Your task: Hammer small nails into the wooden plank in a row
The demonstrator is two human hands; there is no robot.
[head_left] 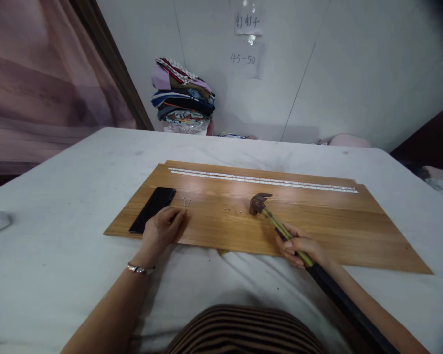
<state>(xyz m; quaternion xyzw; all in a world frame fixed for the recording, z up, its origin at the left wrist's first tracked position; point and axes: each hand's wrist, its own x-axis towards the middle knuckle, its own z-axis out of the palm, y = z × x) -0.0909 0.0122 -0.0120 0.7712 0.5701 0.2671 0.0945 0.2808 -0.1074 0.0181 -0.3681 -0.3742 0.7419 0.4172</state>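
Observation:
A claw hammer [259, 203] with a rusty head and a yellow and black handle is in my right hand [303, 247]. My fingers wrap around the handle's yellow part, and the head is over the middle of a wooden board [317, 226]. My left hand [163, 227] rests at the board's front left with its fingers curled closed; whether anything is between them is hidden. Just beyond those fingertips lie a few loose nails [186, 202]. Several small nail heads [240, 211] show in a row on the board, left of the hammer head.
Beside my left hand lies a black phone [153, 209]. Two white measuring strips [262, 182] run along the board's far side. The board sits on a white-covered surface [74, 196]. Folded clothes [184, 98] are stacked at the back wall, and a pink curtain [40, 88] hangs at left.

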